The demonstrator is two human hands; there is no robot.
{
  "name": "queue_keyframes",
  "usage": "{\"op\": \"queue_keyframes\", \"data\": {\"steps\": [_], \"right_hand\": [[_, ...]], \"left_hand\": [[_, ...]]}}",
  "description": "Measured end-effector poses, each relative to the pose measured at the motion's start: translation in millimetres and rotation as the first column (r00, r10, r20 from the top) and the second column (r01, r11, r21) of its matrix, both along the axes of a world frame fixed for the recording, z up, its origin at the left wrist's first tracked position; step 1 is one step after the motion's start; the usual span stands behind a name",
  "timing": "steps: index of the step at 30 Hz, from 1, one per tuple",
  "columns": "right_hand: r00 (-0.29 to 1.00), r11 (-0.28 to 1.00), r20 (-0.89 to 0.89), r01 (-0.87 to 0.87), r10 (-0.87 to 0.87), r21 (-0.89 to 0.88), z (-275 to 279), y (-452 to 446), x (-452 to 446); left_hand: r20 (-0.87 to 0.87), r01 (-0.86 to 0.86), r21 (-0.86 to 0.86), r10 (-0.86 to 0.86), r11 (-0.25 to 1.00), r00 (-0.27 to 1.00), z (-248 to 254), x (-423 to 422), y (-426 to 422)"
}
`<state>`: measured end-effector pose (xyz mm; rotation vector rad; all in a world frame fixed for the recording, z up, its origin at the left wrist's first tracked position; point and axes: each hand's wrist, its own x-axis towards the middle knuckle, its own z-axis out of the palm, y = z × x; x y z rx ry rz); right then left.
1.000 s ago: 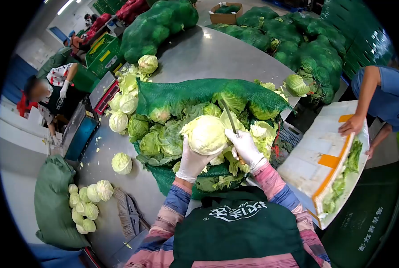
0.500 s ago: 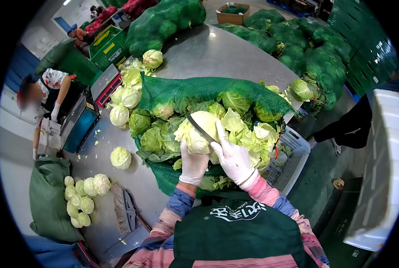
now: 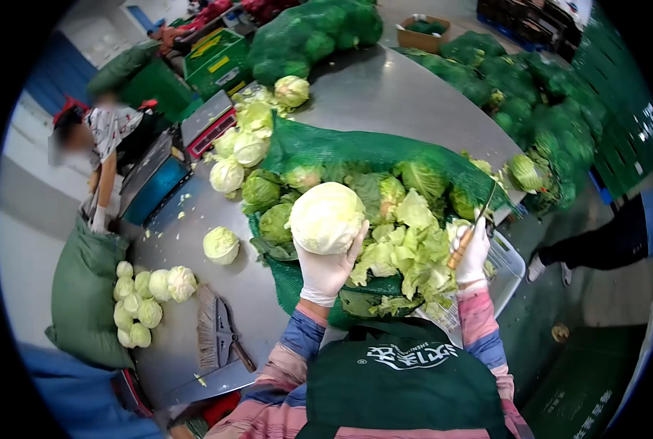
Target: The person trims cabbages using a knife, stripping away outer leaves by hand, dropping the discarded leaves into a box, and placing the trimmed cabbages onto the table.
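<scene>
Just beyond the dark green apron (image 3: pixel 407 377), left hand (image 3: pixel 325 272): a pale cabbage (image 3: pixel 326 218) is held from below in curled fingers, raised over the open mesh sack (image 3: pixel 374 143).
Right hand (image 3: pixel 474 252): a knife (image 3: pixel 461 250) is gripped by its wooden handle; the dark blade is pointed upward, well apart from the pale cabbage.
Loose leaves (image 3: pixel 407 252): heaped between both hands, over the sack's near side.
White basket (image 3: pixel 515 269): partly hidden, placed beside the right hand.
Brush (image 3: pixel 213 329): laid on the worktop (image 3: pixel 407 88), near the left forearm.
Lone cabbage (image 3: pixel 220 245): set on the worktop, left of the mesh sack.
Clustered cabbages (image 3: pixel 149 293): gathered just beside a green bag (image 3: pixel 89 293), at whose top a co-worker's gloved hand (image 3: pixel 98 219) is seen.
Full net sack (image 3: pixel 315 36): rested at the worktop's far end.
Cardboard box (image 3: pixel 423 34): seen behind, beyond the worktop.
</scene>
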<state>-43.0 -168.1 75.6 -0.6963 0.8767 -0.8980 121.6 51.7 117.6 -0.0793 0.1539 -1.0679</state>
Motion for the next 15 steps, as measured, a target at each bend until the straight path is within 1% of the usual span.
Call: {"op": "queue_keyframes", "data": {"steps": [1,2,3,4,5,6,7,9,12,13,14,15], "right_hand": [[0.994,0.996,-0.048,-0.094,0.094,0.001,-6,3,-3],[0.978,0.982,-0.095,-0.187,0.186,0.005,-12,10,-4],[0.956,0.968,-0.151,-0.252,0.252,0.023,-6,22,-5],[0.95,0.961,-0.148,-0.275,0.275,0.026,-16,30,-8],[0.903,0.929,-0.23,-0.37,0.362,0.01,-31,35,-14],[0.843,0.887,-0.312,-0.461,0.438,-0.001,-45,38,-19],[0.835,0.878,-0.309,-0.48,0.456,0.0,-54,41,-25],[0.793,0.875,-0.398,-0.482,0.461,0.053,-70,46,-31],[0.798,0.866,-0.37,-0.498,0.475,0.039,-90,51,-33],[0.803,0.869,-0.358,-0.491,0.476,0.054,-89,55,-28],[0.798,0.867,-0.363,-0.494,0.48,0.06,-86,58,-22],[0.776,0.864,-0.407,-0.498,0.482,0.075,-76,63,-12]], "left_hand": [[-0.065,-0.001,-0.031,-0.001,1.0,0.998,3,3,7],[-0.059,-0.027,-0.028,0.026,0.999,0.998,-2,11,17],[0.04,-0.115,0.069,0.113,0.991,0.993,-11,21,33],[0.185,-0.242,0.174,0.209,0.955,0.96,-16,31,49],[0.328,-0.369,0.278,0.273,0.887,0.904,-20,40,64],[0.412,-0.45,0.327,0.303,0.831,0.859,-19,50,84],[0.493,-0.527,0.373,0.319,0.763,0.81,-18,59,103],[0.327,-0.561,0.438,0.457,0.702,0.827,-27,69,154],[0.294,-0.612,0.54,0.551,0.578,0.781,-77,97,226],[0.186,-0.549,0.631,0.58,0.548,0.793,-79,100,233],[0.139,-0.498,0.688,0.578,0.527,0.804,-84,105,235],[0.089,-0.443,0.74,0.579,0.506,0.81,-85,109,236]]}}
